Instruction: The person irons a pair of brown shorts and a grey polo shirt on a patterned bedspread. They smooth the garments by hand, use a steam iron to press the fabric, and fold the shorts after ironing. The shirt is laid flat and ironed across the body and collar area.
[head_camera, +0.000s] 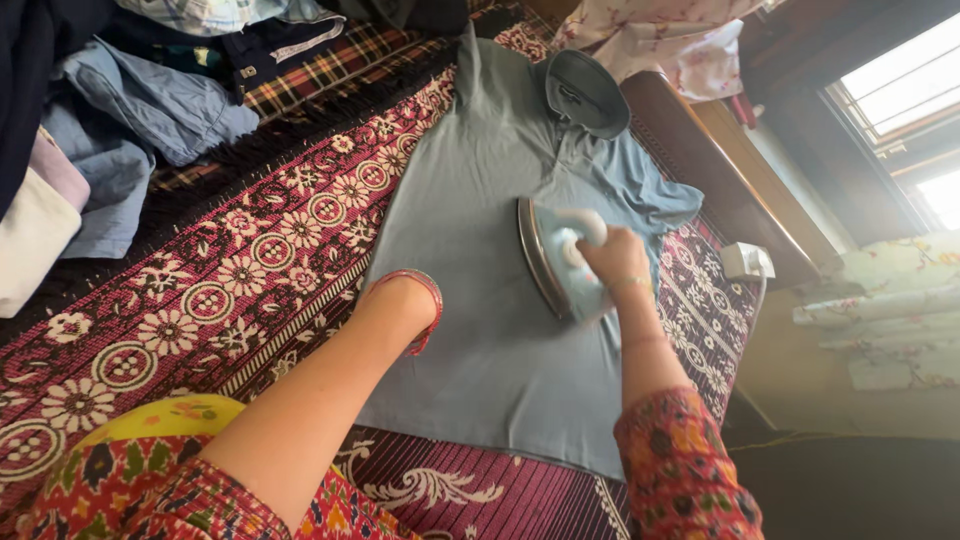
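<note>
Grey-blue polo shirt (480, 200) lies flat on a patterned red rug (250, 270) beneath both hands. Right hand (612, 258) grips an iron (560, 262) tilted on the shirt; left hand (405, 300) seems tucked under the cloth, its grip unclear.

Red floral patterned sleeves (680, 460), red bangles (425, 300) on left wrist.
</note>
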